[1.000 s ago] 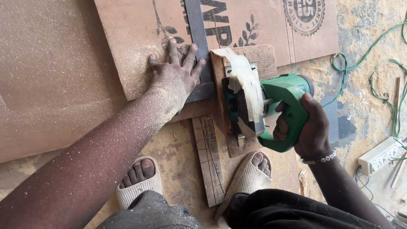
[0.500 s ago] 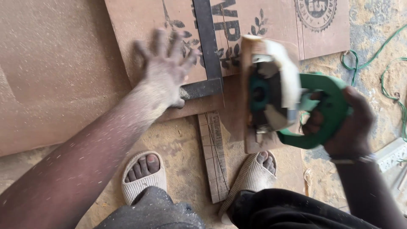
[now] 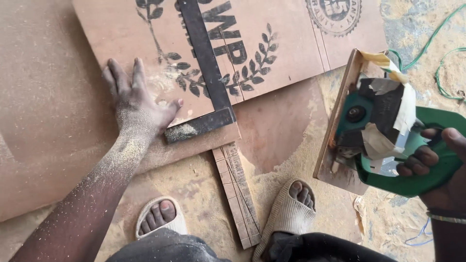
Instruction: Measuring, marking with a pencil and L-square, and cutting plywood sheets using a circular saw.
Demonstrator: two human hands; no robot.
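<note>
My left hand lies flat, fingers spread, on a brown plywood board printed with a leaf emblem, dusted with sawdust. Its thumb is close to the short arm of a dark metal square that rests on the board. My right hand grips the green handle of a hand-held circular saw, lifted off the board to the right and tilted. Pale tape is wrapped around the saw's guard.
A narrow wooden strip marked with lines sticks out from under the board between my two sandalled feet. A larger board lies at left. Green cable trails over the sawdust-covered ground at right.
The saw has been lifted off the board and swung away to the right. My left hand has slid left along the board, away from the square's long arm.
</note>
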